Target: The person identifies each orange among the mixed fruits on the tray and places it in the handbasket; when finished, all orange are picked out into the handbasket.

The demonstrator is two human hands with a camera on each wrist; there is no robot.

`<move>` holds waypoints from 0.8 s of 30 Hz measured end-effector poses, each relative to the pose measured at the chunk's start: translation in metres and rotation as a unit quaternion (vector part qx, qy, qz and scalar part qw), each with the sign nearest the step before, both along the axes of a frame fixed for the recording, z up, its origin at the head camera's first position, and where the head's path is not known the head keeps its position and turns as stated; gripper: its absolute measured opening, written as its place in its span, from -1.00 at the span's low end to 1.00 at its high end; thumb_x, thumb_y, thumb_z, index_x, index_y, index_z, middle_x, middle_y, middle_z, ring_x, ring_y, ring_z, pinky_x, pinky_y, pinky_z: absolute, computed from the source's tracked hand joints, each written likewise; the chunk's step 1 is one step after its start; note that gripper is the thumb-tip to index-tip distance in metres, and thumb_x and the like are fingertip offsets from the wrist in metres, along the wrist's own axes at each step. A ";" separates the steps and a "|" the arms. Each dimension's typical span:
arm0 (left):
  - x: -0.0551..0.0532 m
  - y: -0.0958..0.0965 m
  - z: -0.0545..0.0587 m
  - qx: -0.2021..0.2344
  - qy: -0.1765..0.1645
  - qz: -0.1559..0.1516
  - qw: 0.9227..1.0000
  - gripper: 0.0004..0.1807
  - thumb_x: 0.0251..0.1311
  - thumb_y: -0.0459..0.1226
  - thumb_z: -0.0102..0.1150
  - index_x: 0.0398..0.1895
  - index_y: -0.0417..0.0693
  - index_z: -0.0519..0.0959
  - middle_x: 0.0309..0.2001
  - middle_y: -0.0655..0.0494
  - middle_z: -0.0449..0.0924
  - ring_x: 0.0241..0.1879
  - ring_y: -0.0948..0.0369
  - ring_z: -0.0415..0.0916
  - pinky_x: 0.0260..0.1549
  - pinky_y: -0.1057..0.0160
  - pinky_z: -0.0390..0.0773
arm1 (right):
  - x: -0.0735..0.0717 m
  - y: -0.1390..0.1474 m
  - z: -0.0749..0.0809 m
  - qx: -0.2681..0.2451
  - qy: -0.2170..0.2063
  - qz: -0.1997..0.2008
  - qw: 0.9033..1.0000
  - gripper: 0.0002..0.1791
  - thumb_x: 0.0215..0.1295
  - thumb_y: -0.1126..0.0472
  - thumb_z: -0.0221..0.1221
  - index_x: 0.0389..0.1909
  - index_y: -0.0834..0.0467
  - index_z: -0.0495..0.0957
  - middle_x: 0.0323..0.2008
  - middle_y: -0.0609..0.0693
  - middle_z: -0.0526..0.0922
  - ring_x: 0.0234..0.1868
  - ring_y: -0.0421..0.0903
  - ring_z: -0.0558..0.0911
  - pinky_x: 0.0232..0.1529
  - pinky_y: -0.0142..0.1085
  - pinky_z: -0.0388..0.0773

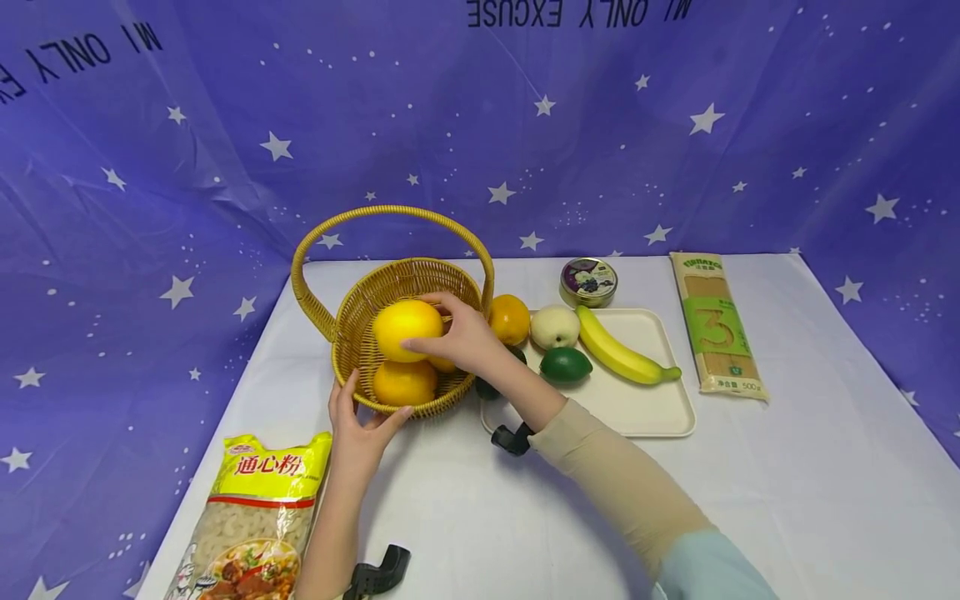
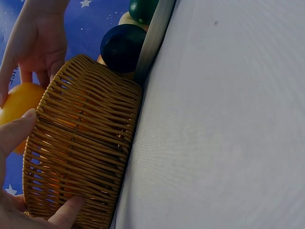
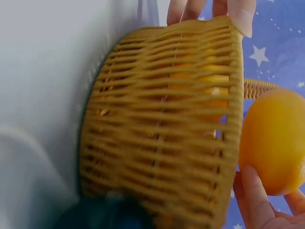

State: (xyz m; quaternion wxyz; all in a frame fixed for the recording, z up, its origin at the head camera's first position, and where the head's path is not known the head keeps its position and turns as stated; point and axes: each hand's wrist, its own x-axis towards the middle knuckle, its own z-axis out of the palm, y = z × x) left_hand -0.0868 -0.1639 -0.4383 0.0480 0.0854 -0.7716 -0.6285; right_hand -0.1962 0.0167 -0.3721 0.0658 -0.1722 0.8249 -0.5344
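Note:
A smooth yellow-orange oval fruit (image 1: 408,331) is held by my right hand (image 1: 468,337), thumb on the near side and fingers behind. It hangs over the wicker basket (image 3: 162,119), level with the rim in the right wrist view. Inside the basket lie an orange-coloured fruit (image 1: 405,383) and part of another, mostly hidden. My left hand (image 1: 362,429) grips the basket's near-left rim. In the left wrist view, its thumb (image 2: 19,129) lies on the rim and a finger presses the woven wall. The basket's tall handle (image 1: 390,210) stands upright.
Right of the basket, a cream tray (image 1: 637,417) bears an orange (image 1: 510,320), a pale round fruit (image 1: 555,327), dark green fruits (image 1: 566,366) and a banana (image 1: 626,354). Behind it stands a round tin (image 1: 588,282). Noodle pack (image 1: 716,325) far right; macaroni bag (image 1: 255,517) front left.

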 end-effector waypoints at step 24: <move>0.001 0.000 0.007 0.012 0.004 -0.008 1.000 0.09 0.08 -0.35 0.40 0.54 -0.05 -0.15 0.51 0.07 -0.51 0.45 -0.03 -0.16 0.20 -0.01 0.37 | -0.013 -0.068 -0.012 0.075 0.009 -0.002 0.997 -0.20 -0.02 -0.12 0.44 0.26 0.03 0.41 0.08 -0.04 0.56 -0.04 -0.10 0.55 -0.09 -0.20 0.56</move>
